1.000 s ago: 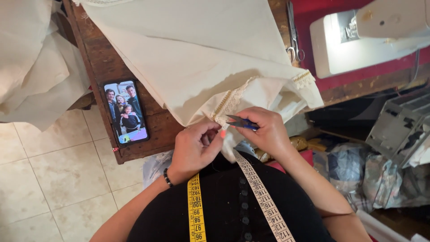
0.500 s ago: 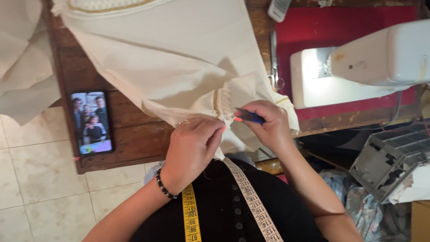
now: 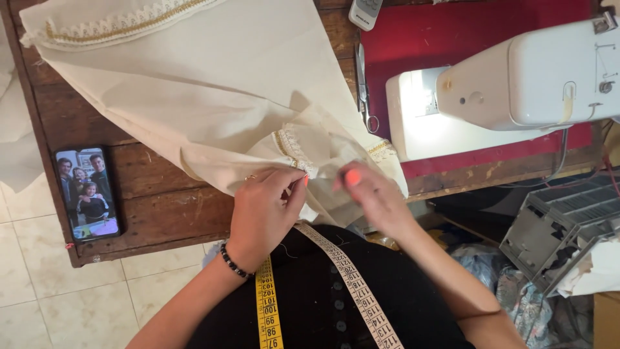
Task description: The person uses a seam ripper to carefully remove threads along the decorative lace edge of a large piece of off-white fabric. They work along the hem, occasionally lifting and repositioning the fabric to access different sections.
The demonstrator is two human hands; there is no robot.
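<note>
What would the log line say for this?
left hand: pinching cloth trim | right hand: blurred, at trim | scissors: on table

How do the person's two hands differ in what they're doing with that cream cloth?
The left hand pinches the lace-trimmed edge of the cream cloth and looks sharp; the right hand is blurred, and what it grips cannot be made out. The left hand wears a ring and a dark bead bracelet at the wrist; the right hand shows none. Both have orange-painted nails and work at the same edge.
</note>
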